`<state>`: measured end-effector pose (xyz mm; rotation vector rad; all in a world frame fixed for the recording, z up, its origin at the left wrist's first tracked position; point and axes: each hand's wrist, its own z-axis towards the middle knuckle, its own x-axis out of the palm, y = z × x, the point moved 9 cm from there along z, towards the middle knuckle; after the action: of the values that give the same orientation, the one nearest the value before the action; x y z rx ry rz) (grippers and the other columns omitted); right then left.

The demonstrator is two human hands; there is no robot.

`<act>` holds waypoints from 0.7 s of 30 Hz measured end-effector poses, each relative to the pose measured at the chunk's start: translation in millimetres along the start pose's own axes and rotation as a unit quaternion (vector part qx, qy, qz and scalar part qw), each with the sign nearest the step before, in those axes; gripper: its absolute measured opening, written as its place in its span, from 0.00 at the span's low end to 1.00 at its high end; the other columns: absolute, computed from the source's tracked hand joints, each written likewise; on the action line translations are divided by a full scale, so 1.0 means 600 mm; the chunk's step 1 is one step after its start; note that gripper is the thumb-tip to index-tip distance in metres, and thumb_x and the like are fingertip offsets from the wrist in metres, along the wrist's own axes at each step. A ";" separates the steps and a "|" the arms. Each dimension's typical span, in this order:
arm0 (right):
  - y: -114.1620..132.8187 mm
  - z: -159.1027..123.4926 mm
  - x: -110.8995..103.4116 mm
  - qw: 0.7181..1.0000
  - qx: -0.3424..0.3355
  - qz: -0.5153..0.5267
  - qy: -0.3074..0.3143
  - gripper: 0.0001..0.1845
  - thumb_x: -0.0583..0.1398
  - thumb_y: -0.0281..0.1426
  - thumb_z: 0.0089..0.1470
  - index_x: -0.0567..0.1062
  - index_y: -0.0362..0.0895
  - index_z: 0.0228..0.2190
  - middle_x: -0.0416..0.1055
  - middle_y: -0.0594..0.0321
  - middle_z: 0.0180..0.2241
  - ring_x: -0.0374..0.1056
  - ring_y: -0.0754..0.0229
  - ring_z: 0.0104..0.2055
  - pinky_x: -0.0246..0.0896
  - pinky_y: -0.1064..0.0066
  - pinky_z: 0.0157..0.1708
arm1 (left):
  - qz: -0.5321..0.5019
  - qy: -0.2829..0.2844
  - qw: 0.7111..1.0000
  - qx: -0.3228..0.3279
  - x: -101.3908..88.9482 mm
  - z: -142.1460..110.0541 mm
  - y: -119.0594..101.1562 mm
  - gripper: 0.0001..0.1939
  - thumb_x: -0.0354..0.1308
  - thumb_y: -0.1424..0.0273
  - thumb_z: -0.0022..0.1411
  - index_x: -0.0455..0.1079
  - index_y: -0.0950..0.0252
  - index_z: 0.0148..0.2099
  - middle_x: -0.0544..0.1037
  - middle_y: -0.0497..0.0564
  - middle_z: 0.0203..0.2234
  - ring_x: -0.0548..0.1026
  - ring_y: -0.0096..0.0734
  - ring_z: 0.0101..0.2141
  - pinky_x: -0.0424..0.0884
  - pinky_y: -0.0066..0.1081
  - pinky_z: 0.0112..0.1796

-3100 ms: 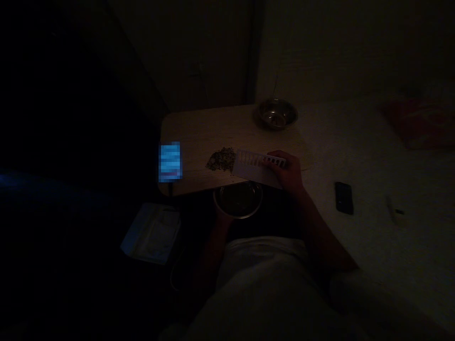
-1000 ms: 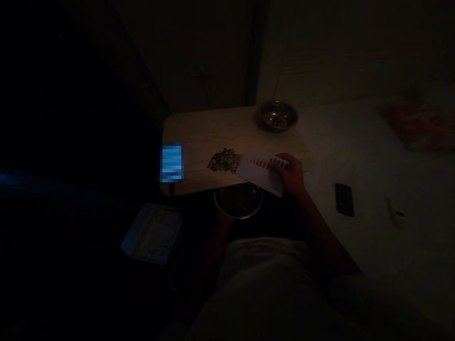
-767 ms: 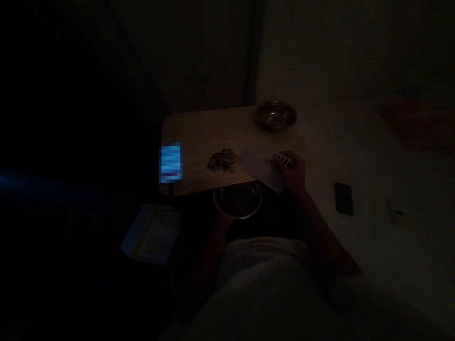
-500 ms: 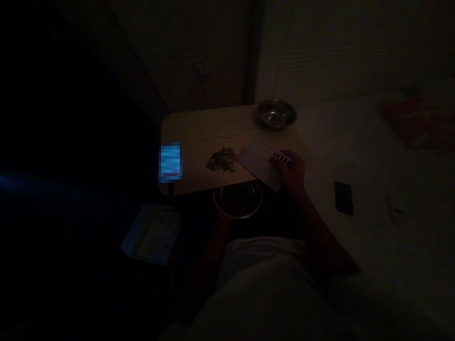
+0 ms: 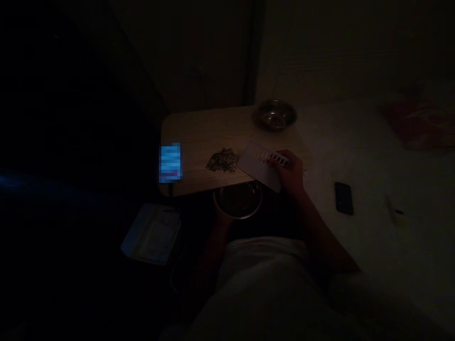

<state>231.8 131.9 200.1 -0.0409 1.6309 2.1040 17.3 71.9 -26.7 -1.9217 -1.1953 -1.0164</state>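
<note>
In the dim light my right hand (image 5: 292,173) grips a white flat plastic scraper (image 5: 261,168) with a row of slots along its upper edge. The scraper's left corner reaches the right side of a loose pile of small dark bits (image 5: 223,160), perhaps seeds or grains, on a small wooden table (image 5: 199,128). Below the table's front edge my left hand (image 5: 224,220) holds a round metal bowl (image 5: 238,218) from beneath. Its fingers are mostly hidden in shadow, and the bowl's inside looks dark.
A second metal bowl (image 5: 276,116) stands at the table's back right corner. At the left end is a lit, pixelated screen (image 5: 170,162). A pale packet (image 5: 152,234) lies lower left. To the right, a dark phone (image 5: 343,198) and a red bag (image 5: 419,123) rest on a pale surface.
The scraper has shifted slightly left with my right hand. The bowl in my left hand and the pile look much the same. The picture has grown darker.
</note>
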 end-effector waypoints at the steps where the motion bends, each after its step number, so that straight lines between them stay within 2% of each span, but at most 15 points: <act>1: 0.001 0.000 -0.001 1.000 0.000 -0.001 -0.002 0.11 0.67 0.39 0.50 0.78 0.46 0.33 0.75 0.64 0.28 0.69 0.58 0.31 0.62 0.67 0.31 | 0.003 -0.001 1.000 0.001 0.001 -0.001 0.000 0.38 0.50 0.42 0.64 0.68 0.59 0.67 0.72 0.55 0.64 0.58 0.54 0.71 0.53 0.59 0.69; 8: 0.000 0.000 0.009 1.000 0.006 -0.009 0.027 0.11 0.67 0.40 0.50 0.78 0.46 0.33 0.75 0.65 0.28 0.68 0.59 0.29 0.62 0.68 0.30 | 0.013 0.035 0.999 0.010 0.013 0.000 0.001 0.37 0.51 0.42 0.64 0.68 0.56 0.67 0.72 0.54 0.65 0.59 0.53 0.71 0.53 0.58 0.70; 14: 0.005 -0.002 0.007 1.000 0.010 0.002 0.027 0.10 0.68 0.39 0.50 0.78 0.47 0.32 0.76 0.64 0.28 0.69 0.59 0.30 0.62 0.68 0.30 | 0.009 0.023 1.000 -0.012 -0.005 0.007 0.002 0.38 0.50 0.41 0.64 0.67 0.57 0.68 0.71 0.53 0.66 0.58 0.53 0.71 0.50 0.58 0.71; 21: 0.010 -0.004 0.006 0.999 0.009 0.015 0.030 0.10 0.68 0.38 0.48 0.79 0.46 0.31 0.76 0.65 0.27 0.69 0.59 0.29 0.61 0.69 0.29 | 0.000 -0.004 1.000 -0.003 -0.016 0.006 0.000 0.41 0.51 0.40 0.63 0.66 0.59 0.69 0.70 0.55 0.67 0.56 0.54 0.72 0.48 0.59 0.71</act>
<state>225.6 129.6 203.6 -0.0739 1.6961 2.1288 15.3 70.9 -36.7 -1.9324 -1.1972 -1.0133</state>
